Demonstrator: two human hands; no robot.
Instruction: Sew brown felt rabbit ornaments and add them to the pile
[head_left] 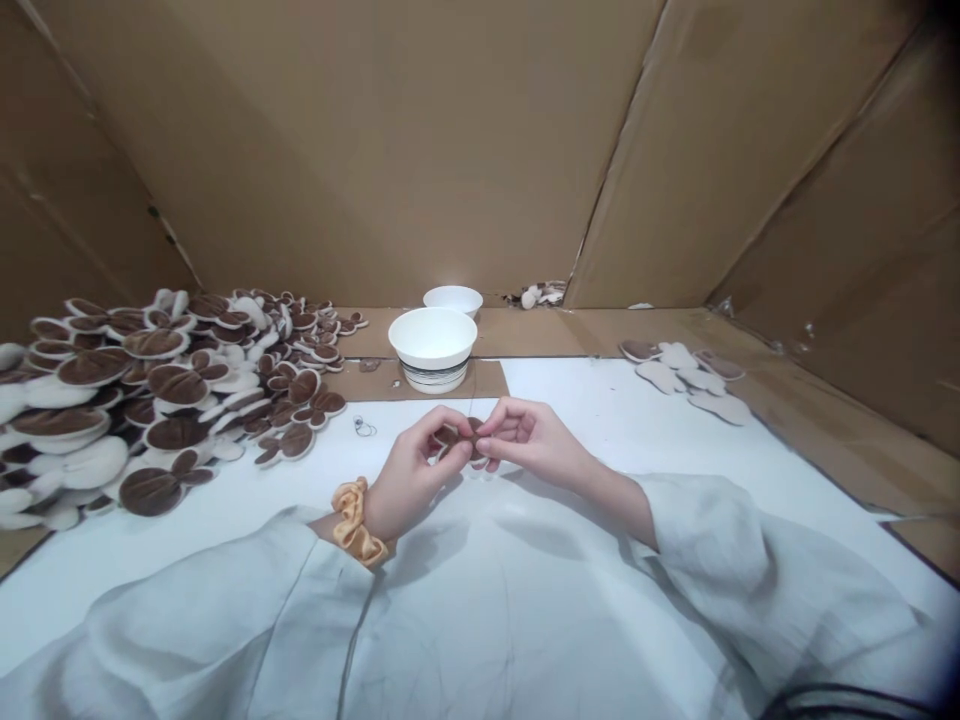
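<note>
A small brown plush piece [475, 428] with pale edges is held between both hands at the middle of the white table. My left hand [420, 462], with an orange scrunchie [358, 522] at its wrist, pinches the piece from the left. From the right, my right hand [529, 438] grips it with thumb and forefinger, its other fingers curled. The fingers cover much of the piece. Just beyond the hands stands a white bowl [433, 338] with dark thread or bands around its lower part.
A large heap of brown and white plush pieces [176, 435] fills the left side. Several flat pieces [679, 372] lie at the right. Another white bowl [453, 299] stands behind the first. Cardboard walls [390, 150] enclose the table.
</note>
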